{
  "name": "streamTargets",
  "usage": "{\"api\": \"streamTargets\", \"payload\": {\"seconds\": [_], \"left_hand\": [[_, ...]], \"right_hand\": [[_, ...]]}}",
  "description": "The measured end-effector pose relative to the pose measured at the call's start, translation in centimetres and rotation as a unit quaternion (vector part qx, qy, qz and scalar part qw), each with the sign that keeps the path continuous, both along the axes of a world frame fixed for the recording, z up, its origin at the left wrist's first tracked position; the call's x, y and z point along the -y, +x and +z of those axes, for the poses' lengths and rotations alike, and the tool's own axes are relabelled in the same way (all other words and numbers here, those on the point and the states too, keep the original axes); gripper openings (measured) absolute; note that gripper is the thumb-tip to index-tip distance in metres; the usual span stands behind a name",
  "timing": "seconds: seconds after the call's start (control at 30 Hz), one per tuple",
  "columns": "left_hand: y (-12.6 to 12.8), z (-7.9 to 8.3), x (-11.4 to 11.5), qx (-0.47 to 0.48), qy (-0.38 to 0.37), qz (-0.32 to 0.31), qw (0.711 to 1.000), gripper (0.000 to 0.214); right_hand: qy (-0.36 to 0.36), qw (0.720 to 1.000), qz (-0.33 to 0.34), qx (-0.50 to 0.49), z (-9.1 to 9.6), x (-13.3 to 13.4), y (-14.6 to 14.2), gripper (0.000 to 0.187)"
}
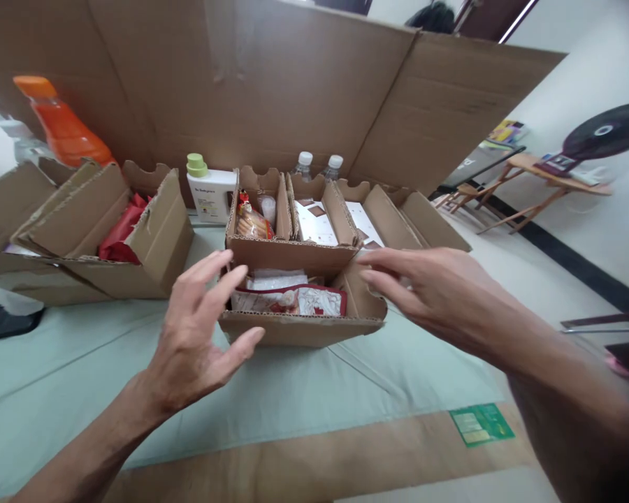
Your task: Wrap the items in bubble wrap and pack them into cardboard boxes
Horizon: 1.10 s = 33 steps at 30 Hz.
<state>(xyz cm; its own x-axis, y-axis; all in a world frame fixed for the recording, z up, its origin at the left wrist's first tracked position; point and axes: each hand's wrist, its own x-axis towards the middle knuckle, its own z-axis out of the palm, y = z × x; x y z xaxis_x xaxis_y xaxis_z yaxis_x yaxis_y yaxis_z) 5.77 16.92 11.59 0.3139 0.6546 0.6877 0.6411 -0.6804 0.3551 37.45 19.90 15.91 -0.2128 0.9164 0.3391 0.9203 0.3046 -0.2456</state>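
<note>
A small cardboard box (298, 330) stands in front, holding a flat packet with a red edge (319, 300) and a whitish clear-wrapped item (276, 281). My left hand (202, 332) is at its left end, thumb and fingers spread, with nothing in the grasp. At the other end is my right hand (424, 283), palm down with fingers stretched toward the box's right rear corner. Whether those fingertips touch the cardboard I cannot tell. Behind are open compartments with a food packet (254, 222), a clear plastic cup (267, 207) and white boxes with brown patterns (316, 223).
Left is another cardboard box (170, 234) with a red packet (123, 230). An orange bottle (70, 129), a white bottle with a green cap (212, 192) and clear bottles (334, 168) stand behind. A tall cardboard panel (272, 84) backs the cloth-covered table (304, 391).
</note>
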Motion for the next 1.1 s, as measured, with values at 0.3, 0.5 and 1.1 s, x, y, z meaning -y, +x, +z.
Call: {"api": "streamTargets", "payload": {"seconds": [0.3,0.5,1.1], "left_hand": [[-1.9,-8.8,3.1,0.193,-0.324,0.042,0.925,0.084],[1.8,-9.3,2.2,0.272,-0.361,-0.040,0.891,0.075],[-1.2,-6.6,8.2,0.327,-0.359,0.066,0.872,0.080]], "right_hand": [[-0.059,0.976,-0.052,-0.205,-7.7,10.1,1.3,0.044],[-0.056,0.941,-0.046,-0.332,-10.0,8.8,-2.5,0.044],[-0.039,0.920,-0.050,-0.387,-7.6,14.7,-6.9,0.040]]}}
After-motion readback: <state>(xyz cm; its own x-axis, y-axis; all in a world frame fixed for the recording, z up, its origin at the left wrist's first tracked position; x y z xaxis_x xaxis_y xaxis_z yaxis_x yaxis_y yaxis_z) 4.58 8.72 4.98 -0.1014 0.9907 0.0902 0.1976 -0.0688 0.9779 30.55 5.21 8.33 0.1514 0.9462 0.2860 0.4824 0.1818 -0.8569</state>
